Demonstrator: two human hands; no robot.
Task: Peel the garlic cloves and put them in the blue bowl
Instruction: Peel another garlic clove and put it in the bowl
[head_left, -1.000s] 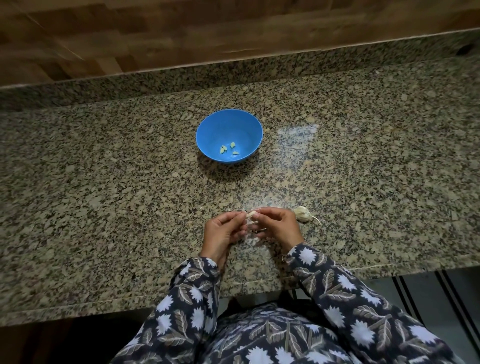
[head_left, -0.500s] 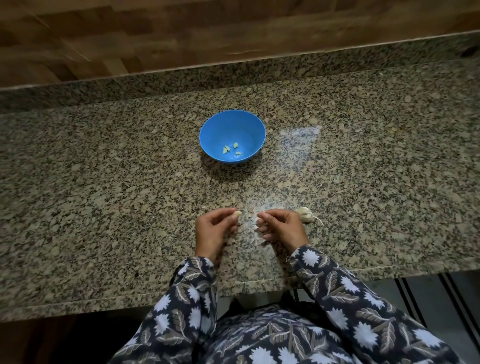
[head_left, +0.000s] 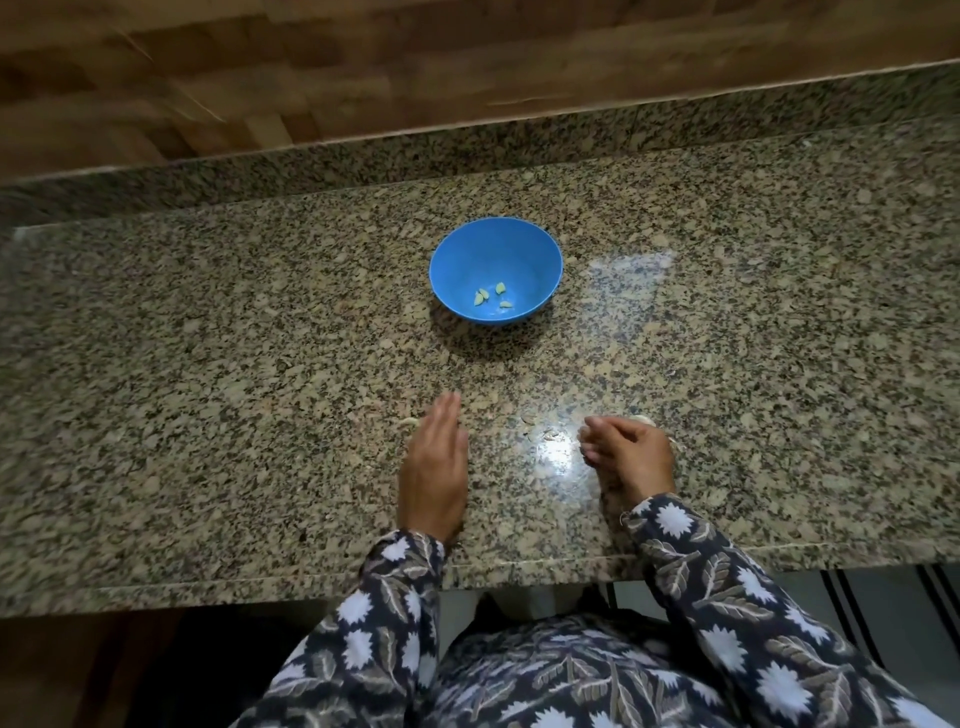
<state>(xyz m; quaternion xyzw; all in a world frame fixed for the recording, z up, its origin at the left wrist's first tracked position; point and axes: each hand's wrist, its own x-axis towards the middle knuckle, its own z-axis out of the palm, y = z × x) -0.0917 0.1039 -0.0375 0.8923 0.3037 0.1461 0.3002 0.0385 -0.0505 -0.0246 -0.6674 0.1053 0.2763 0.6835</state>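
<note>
The left hand (head_left: 434, 467) is open and flat, the right hand (head_left: 631, 460) curls, hold unclear, beside the unpeeled garlic (head_left: 642, 420), which looks light, firm and papery, probably best pinched at its ends; peeled cloves (head_left: 482, 296) sit in the blue bowl (head_left: 524, 249).

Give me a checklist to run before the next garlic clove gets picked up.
1. Blue bowl upright, clear path from the hands: ok.
2. Peeled cloves inside the bowl: ok, a few pieces.
3. Left hand free, fingers straight: ok.
4. Right hand empty: cannot tell, fingers curled.
5. Garlic left to peel: ok, it peeks out behind the right hand.
6. Pale scrap beside the left fingers, clove or skin: cannot tell.
</note>
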